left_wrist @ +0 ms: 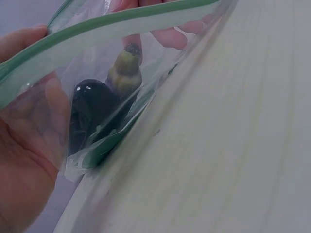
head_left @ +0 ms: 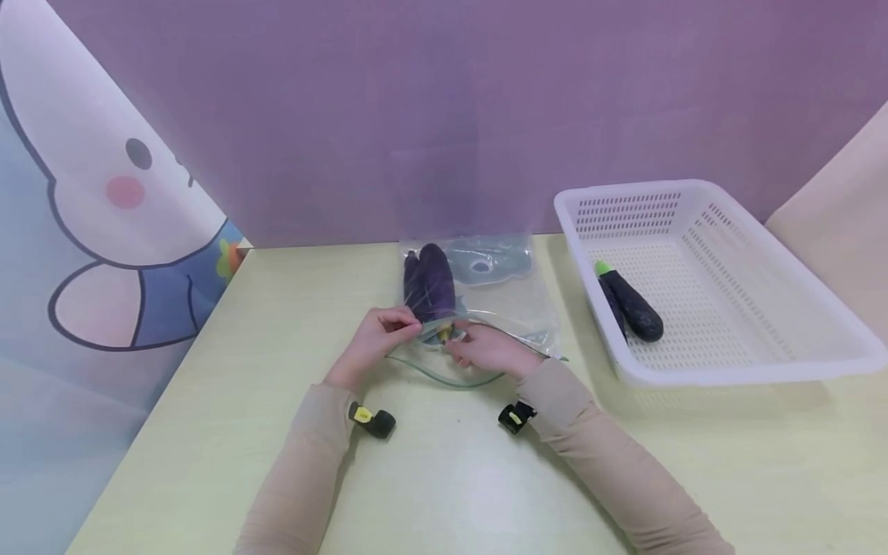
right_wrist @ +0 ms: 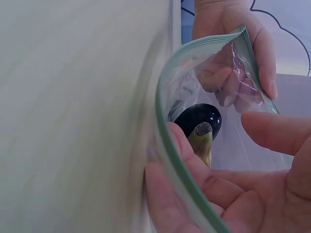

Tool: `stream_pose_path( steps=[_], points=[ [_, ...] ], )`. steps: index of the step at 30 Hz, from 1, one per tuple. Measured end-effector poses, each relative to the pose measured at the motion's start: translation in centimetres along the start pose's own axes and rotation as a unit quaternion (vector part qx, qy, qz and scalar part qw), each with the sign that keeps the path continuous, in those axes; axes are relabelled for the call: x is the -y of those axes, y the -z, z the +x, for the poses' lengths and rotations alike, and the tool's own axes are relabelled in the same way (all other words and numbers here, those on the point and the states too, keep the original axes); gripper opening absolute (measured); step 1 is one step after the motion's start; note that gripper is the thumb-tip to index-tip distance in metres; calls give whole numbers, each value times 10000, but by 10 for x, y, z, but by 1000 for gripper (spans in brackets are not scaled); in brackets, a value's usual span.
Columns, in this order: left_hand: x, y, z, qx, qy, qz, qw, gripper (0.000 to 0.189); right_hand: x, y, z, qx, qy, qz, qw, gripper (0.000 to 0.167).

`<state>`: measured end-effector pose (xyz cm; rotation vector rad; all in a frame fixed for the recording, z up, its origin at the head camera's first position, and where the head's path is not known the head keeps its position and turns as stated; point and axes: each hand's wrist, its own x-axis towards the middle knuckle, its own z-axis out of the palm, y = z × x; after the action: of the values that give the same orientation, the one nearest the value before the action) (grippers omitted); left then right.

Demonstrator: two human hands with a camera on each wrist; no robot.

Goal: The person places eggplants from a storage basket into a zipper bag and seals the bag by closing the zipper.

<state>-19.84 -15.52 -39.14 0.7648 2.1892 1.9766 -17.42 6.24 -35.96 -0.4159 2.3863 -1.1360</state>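
Note:
A clear zip bag (head_left: pixel 496 304) with a green zip edge lies on the table, its mouth toward me. Inside it are a thick dark purple eggplant (head_left: pixel 437 281) and another dark eggplant (head_left: pixel 412 279) beside it. My left hand (head_left: pixel 378 335) pinches the left side of the bag's mouth. My right hand (head_left: pixel 489 351) has fingers inside the mouth, close by a yellowish-green eggplant stem (right_wrist: pixel 201 138). In the right wrist view, its thumb stands apart from the fingers. Whether a fingertip touches the stem is hard to tell.
To the right stands a white slotted plastic basket (head_left: pixel 701 376) holding a dark eggplant (head_left: pixel 633 304) with a bright green stem and another dark one partly hidden by the basket's wall. Behind the pale table (head_left: pixel 444 478) hangs a purple backdrop (head_left: pixel 486 116).

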Motion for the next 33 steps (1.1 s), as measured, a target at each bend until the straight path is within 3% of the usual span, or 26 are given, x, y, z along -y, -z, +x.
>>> stream_pose_path(
  steps=[11,25,33],
  points=[
    [0,-1,0,-38,28,-13,10000,44,-1,2,-6,-55,20,-346,9994,63],
    [-2,0,1,-71,163,57,9998,42,6,10,-18,-214,348,-960,9945,58],
    [-4,-1,0,-95,199,161,9996,9,11,13,-24,-129,431,-1212,9916,47]
  ],
)
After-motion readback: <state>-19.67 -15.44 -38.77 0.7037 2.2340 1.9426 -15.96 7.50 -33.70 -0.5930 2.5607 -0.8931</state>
